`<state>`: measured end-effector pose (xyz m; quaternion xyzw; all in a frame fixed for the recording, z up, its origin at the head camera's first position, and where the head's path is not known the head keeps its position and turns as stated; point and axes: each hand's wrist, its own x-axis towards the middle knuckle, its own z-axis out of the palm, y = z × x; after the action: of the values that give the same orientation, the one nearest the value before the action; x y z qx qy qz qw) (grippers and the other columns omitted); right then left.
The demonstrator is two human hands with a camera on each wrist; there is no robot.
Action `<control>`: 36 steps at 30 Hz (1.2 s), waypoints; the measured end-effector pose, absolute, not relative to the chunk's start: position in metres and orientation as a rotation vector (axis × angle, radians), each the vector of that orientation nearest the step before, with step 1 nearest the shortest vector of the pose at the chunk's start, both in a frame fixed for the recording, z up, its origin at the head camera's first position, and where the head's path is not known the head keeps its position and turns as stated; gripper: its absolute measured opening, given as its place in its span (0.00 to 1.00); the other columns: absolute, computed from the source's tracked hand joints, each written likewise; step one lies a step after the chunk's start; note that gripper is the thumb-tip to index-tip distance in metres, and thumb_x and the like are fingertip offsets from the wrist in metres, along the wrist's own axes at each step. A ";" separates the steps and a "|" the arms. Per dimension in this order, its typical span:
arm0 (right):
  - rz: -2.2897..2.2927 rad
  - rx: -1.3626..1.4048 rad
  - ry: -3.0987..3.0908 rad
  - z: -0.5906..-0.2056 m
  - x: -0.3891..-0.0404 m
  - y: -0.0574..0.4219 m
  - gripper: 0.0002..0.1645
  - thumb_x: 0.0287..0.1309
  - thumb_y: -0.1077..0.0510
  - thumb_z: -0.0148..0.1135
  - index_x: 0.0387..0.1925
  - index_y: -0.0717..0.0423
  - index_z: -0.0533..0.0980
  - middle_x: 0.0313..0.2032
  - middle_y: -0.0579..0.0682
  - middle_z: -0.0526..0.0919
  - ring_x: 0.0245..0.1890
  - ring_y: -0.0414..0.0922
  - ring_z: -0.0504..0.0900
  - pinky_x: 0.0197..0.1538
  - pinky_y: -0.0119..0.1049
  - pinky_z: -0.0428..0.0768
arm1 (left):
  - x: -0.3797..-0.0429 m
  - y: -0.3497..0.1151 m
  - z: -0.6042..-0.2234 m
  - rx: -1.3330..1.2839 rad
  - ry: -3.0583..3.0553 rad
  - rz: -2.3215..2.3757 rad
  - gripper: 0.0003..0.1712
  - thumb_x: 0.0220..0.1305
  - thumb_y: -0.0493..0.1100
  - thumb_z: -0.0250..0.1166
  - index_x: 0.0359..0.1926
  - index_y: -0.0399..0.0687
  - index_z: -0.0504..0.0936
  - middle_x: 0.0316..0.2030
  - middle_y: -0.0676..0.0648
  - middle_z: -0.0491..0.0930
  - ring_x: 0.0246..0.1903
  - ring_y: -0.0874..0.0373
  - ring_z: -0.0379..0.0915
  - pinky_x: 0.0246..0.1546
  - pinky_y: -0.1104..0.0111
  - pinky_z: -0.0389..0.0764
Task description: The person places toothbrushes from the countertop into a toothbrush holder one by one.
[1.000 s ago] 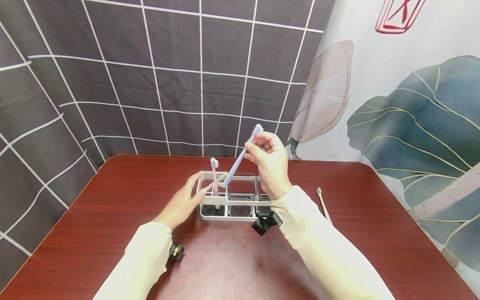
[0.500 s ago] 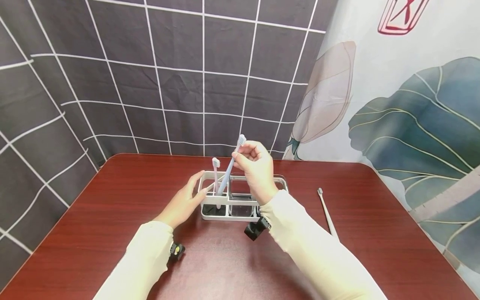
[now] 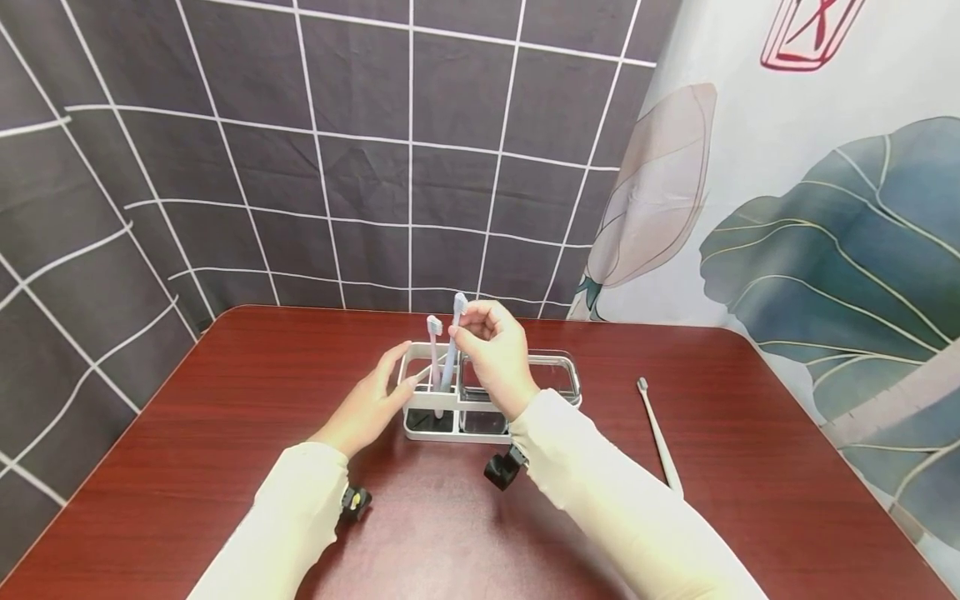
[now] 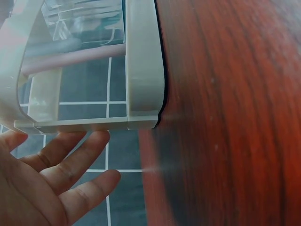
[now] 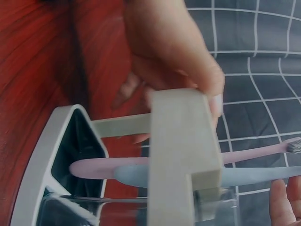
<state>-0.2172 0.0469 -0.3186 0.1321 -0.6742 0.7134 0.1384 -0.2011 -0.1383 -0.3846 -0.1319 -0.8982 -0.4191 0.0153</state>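
Observation:
My left hand (image 3: 362, 415) holds the left end of a white toothbrush holder (image 3: 427, 401), its thumb at the front rim and forefinger at the back corner. In the left wrist view several fingertips (image 4: 101, 136) touch the end bar. My right hand (image 3: 497, 354) pinches a blue toothbrush (image 3: 451, 358) below its head. The handle points down into the left compartment, and its lower end (image 5: 131, 175) shows beneath the upper frame in the right wrist view. A pink toothbrush (image 3: 435, 354) stands beside it in that compartment.
Clear cups (image 3: 555, 371) sit in the holder's middle and right sections, partly behind my right hand. A white toothbrush (image 3: 660, 437) lies on the red-brown table (image 3: 225, 400) at right. Behind hangs a dark grid-patterned cloth (image 3: 360, 183).
My right hand has moved left and down, bringing the blue toothbrush from above the holder into the left compartment and more upright. My left hand stays at the holder's end.

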 end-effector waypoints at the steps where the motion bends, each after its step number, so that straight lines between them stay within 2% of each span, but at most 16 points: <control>1: 2.036 0.388 -1.974 -0.320 -0.217 0.047 0.11 0.50 0.73 0.62 0.37 0.69 0.74 0.32 0.55 0.80 0.31 0.35 0.78 0.37 0.25 0.76 | -0.201 -0.138 -0.384 -0.409 -2.795 -1.305 0.35 0.71 0.51 0.53 0.74 0.51 0.53 0.68 0.37 0.64 0.63 0.38 0.65 0.63 0.43 0.62; 4: 1.996 0.401 -2.017 -0.323 -0.216 0.046 0.11 0.50 0.73 0.63 0.37 0.69 0.74 0.33 0.59 0.80 0.31 0.35 0.78 0.37 0.25 0.77 | -0.201 -0.138 -0.385 -0.407 -2.795 -1.301 0.35 0.71 0.52 0.53 0.74 0.50 0.53 0.68 0.37 0.64 0.64 0.39 0.65 0.63 0.44 0.62; 12: 1.972 0.375 -2.068 -0.328 -0.214 0.046 0.10 0.50 0.72 0.62 0.37 0.68 0.74 0.32 0.57 0.80 0.30 0.35 0.78 0.35 0.25 0.77 | -0.201 -0.139 -0.385 -0.417 -2.793 -1.288 0.35 0.70 0.51 0.53 0.74 0.50 0.53 0.68 0.38 0.63 0.64 0.39 0.64 0.64 0.44 0.61; 19: 1.984 0.335 -2.108 -0.330 -0.213 0.046 0.10 0.49 0.73 0.61 0.36 0.68 0.73 0.33 0.60 0.80 0.30 0.36 0.78 0.33 0.25 0.77 | -0.201 -0.138 -0.385 -0.416 -2.792 -1.291 0.35 0.70 0.51 0.53 0.74 0.50 0.53 0.68 0.37 0.63 0.64 0.39 0.64 0.64 0.44 0.61; 28: 1.972 0.308 -2.166 -0.329 -0.213 0.047 0.10 0.47 0.74 0.60 0.35 0.68 0.74 0.31 0.53 0.79 0.31 0.37 0.78 0.34 0.25 0.77 | -0.200 -0.138 -0.384 -0.428 -2.779 -1.306 0.36 0.70 0.51 0.53 0.74 0.49 0.53 0.69 0.38 0.62 0.65 0.39 0.63 0.64 0.44 0.61; 36: 1.924 0.297 -2.234 -0.329 -0.215 0.048 0.10 0.48 0.74 0.61 0.36 0.67 0.75 0.33 0.56 0.81 0.32 0.39 0.79 0.35 0.26 0.76 | -0.200 -0.139 -0.384 -0.429 -2.781 -1.312 0.36 0.70 0.50 0.53 0.74 0.49 0.53 0.69 0.38 0.62 0.65 0.38 0.63 0.64 0.43 0.60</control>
<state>-0.2150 0.0477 -0.3288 0.0998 -0.7509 0.6467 0.0892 -0.2000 -0.1387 -0.3843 -0.1383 -0.8956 -0.4225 0.0182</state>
